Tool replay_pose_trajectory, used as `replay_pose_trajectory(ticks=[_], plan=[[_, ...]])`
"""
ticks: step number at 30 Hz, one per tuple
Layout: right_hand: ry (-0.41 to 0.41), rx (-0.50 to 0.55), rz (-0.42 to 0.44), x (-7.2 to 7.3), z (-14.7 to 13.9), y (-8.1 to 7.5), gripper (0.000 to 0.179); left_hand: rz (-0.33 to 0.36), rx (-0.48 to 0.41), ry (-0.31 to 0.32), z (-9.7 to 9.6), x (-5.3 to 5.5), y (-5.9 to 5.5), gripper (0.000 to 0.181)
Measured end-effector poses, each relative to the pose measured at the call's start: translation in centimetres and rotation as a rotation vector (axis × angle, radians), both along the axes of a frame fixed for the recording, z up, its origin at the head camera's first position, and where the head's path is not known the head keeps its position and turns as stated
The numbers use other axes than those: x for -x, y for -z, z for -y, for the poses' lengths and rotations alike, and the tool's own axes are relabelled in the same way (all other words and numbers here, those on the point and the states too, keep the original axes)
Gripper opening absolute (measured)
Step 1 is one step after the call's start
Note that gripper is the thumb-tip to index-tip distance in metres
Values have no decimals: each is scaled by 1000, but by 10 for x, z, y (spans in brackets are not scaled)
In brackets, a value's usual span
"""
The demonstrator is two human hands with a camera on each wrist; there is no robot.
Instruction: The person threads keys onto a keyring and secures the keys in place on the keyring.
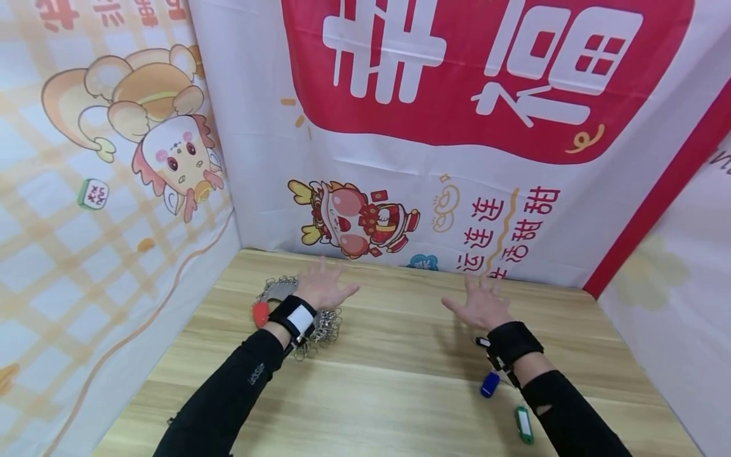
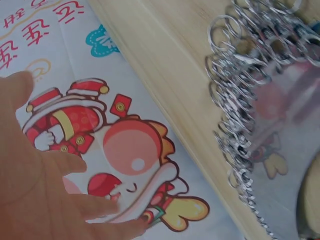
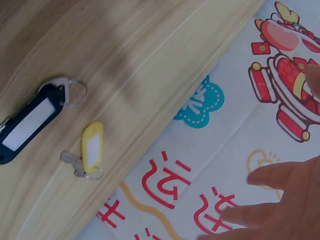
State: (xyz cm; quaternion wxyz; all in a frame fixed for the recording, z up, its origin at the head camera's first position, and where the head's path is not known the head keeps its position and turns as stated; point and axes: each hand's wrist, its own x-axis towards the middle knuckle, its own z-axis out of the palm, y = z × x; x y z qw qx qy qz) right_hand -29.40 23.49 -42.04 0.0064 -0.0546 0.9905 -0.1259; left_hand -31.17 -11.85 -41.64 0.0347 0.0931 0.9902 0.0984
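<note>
Both hands are spread wide over the surface (image 1: 394,400), each an empty grip: the left hand (image 1: 324,290) has its thumb well out from its fingers, the right hand (image 1: 482,306) likewise, and neither has hold of anything. Toward the far left corner of the surface, partly behind the left hand, lies a metal plate (image 2: 277,160) with a thick fringe of rings (image 2: 232,100) and a red piece (image 1: 260,314). On the right half lie a dark tag (image 3: 30,127), a yellow tag (image 3: 92,147) with a key (image 3: 73,163), closer to the far edge, a blue tag (image 1: 490,384) and, farther from that edge, a green tag (image 1: 524,424). The likeliest trouble is on the left: the rings crowd and overlap, so a finger or the wrist strap (image 1: 297,317) could catch a loop and drag the plate along. On the right, a low forearm might sweep the blue or green tag aside — both lie close by the sleeve (image 1: 571,412). The yellow tag seems most at risk of being pushed over the far edge against the cloth (image 1: 365,152), should the fingers slide instead of pinching; its thin key would probably be awkward to lift.
</note>
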Motion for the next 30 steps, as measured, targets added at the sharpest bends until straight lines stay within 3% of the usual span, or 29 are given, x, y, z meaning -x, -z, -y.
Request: replay_pose_trajectory(ticks=[5,10,18,20,25,30], plan=[[-51,-4,-44,0,1,1,68,28,-81,-7,20,-6,-1,62],[-99,-7,-17,-4,2,8,37,14,-78,-64,44,-10,6,39],[-130,-18,21,-17,8,3,35,52,3,-154,85,-16,21,40],[-131,-16,46,-21,11,2,34,79,-23,-225,93,-21,27,38],[-154,24,108,-29,21,2,32,126,36,-310,107,-33,38,51],[-178,54,122,-30,27,3,30,171,96,-358,116,-35,44,61]])
